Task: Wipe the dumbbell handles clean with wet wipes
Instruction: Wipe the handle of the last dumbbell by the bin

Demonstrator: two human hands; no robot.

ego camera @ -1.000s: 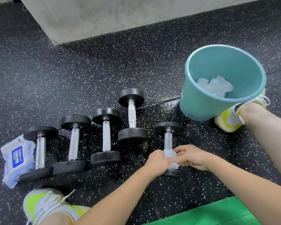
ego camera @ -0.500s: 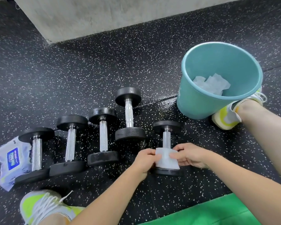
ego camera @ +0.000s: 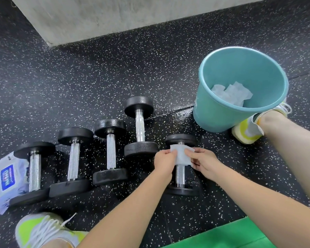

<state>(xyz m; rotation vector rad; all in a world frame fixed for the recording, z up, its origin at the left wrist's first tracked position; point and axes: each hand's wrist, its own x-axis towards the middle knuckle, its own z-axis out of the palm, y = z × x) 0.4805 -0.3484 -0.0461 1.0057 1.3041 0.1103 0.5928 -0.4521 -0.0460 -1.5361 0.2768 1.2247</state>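
Fingers of the left hand (ego camera: 164, 159) and right hand (ego camera: 203, 161) pinch a wipe (ego camera: 181, 155) (white, folded). It covers the far end of the dumbbell (ego camera: 180, 176) handle.

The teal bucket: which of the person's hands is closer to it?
Right. The right hand holds the wipe just below the teal bucket. The left hand pinches the wipe's other edge, further away.
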